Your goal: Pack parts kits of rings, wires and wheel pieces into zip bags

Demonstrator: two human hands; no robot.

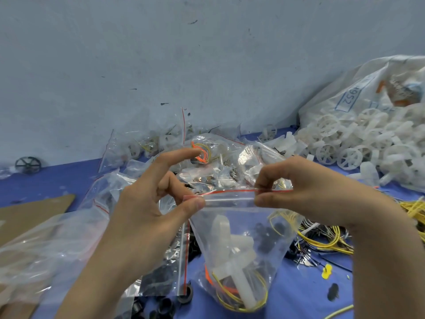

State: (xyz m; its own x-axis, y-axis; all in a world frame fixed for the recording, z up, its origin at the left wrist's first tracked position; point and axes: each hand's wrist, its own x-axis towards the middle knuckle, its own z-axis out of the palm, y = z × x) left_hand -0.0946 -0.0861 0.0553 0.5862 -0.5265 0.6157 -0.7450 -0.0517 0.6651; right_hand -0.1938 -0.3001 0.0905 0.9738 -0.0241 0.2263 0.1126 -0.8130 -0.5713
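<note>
We hold a clear plastic zip bag [230, 210] with a red strip along its mouth above the blue table [299, 284]. Our left hand [138, 212] takes the left end of the bag's mouth. Its grip is a pinch, thumb in front and a curled finger behind, while the forefinger is lifted free and arched over the top. Our right hand [305, 192] takes the mouth further right, its grip pressed together on the red strip, thumb below and curled fingers above. Between the two pinches the strip runs taut and nearly level. We cannot tell whether the seal is closed.

Low in the bag lie a white plastic wheel piece [232, 249] with a hub and shaft, thin yellow wires [241, 305] coiled at the bottom, and an orange loop [208, 277] at the lower left edge. Dark round shapes show through the bag's upper right part. We cannot tell whether they are inside it or behind it.

Behind the bag is a heap of filled clear bags [213, 162]. To the right and behind it, a pile of white spoked plastic wheels [345, 143] lies in front of a large white printed sack [368, 88]. Just right of the bag, loose yellow wire bundles [322, 240] lie on the table. Below and left of the bag are black plastic rings [165, 305]. Left of the bag, crumpled empty clear bags [57, 238] lie over a brown cardboard sheet [34, 210]. Far to the left and behind, a dark green spoked wheel [28, 165] stands against the pale blue wall [138, 54].
</note>
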